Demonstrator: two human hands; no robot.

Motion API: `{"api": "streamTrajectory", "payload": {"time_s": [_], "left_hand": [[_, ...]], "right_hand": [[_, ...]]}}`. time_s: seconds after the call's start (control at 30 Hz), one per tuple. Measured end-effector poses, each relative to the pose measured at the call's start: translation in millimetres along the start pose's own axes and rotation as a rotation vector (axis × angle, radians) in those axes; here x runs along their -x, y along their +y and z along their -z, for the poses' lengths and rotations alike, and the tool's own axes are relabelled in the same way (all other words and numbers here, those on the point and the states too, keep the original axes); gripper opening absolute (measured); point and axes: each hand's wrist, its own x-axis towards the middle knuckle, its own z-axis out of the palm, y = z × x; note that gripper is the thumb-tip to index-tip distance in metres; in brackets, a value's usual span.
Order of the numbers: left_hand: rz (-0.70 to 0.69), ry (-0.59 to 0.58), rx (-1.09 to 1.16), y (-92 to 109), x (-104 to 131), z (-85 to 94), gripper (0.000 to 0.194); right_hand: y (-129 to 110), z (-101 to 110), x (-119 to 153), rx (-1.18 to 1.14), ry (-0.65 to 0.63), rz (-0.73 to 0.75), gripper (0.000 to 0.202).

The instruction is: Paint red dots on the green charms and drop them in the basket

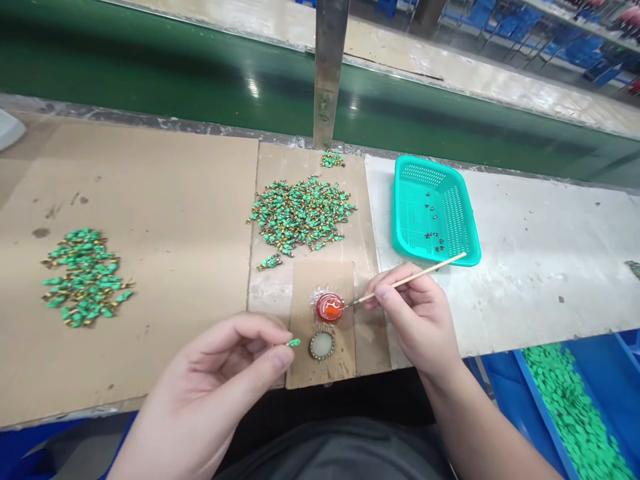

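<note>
Between thumb and forefinger, my left hand pinches a small green figure, mostly covered by the fingertips. My right hand grips a thin wooden paintbrush like a pen. The brush tip touches a small round pot of orange-red paint. Just below that pot sits a second round container with a pale centre and a beaded-looking rim. Both stand on a strip of cardboard. Beyond them lies a big heap of small green, yellow and dark pieces.
A second heap of pieces is at left, and a small cluster lies by the metal post. The teal basket holds several dark bits. Blue trays at lower right contain green pieces. A green belt runs behind.
</note>
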Motion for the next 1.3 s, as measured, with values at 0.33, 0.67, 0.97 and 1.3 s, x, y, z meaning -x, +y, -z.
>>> {"api": "streamTrajectory", "payload": {"time_s": [0.33,0.67,0.97,1.3], "left_hand": [[0.057,0.091,0.037,7,7,-7.8,0.037],[0.118,0.142,0.046,21,10,-26.2,0.047],[0.116,0.123,0.125,27,9,-30.4,0.044],[0.181,0.157,0.119,32,8,-34.3,0.047]], "right_hand": [[-1,10,7,-0.040,-0.018,-0.060,0.011],[2,9,7,-0.030,0.028,-0.028,0.015],[-3,3,7,0.041,0.040,-0.044,0.022],[-4,3,5,0.053,0.032,-0.060,0.022]]}}
